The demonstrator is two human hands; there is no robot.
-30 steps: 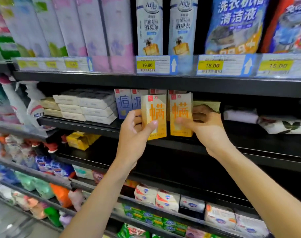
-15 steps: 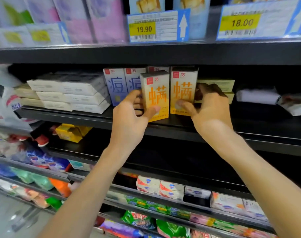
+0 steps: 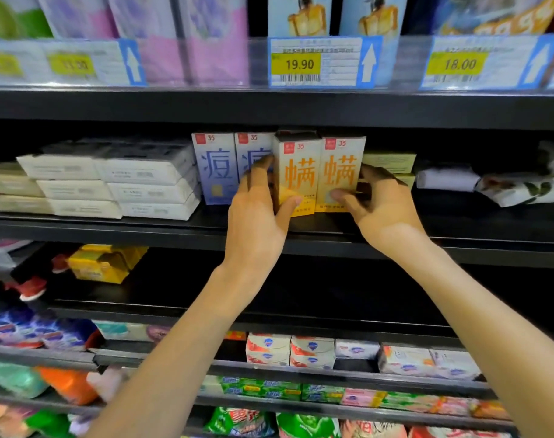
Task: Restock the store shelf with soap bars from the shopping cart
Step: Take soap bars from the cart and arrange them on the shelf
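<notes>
- Both hands are on the shelf (image 3: 301,230) with a soap box each: my left hand (image 3: 256,216) pinches the left orange box (image 3: 296,177), thumb on its front near the bottom and fingers curled round its left side
- my right hand (image 3: 383,210) pinches the right orange box (image 3: 340,175), thumb on its lower front and fingers curled behind its right side
- the two orange boxes stand upright and touch side by side, near the front of the middle shelf, with blue boxes (image 3: 217,169) just to their left and pale green boxes (image 3: 389,162) just to their right, further back
- my left fingers sit in the gap between the left orange box and the nearest blue one, so I judge the neat way is to slide both boxes back together, keeping them flat on their bases
- I should push low, where my thumbs are, so the tall boxes do not tip backward
- before letting go I would draw my left fingers out sideways and gently, or the blue box may topple
- fronts should end level with the blue boxes and face outward
- the cart is out of view, so I cannot tell how many bars remain
</notes>
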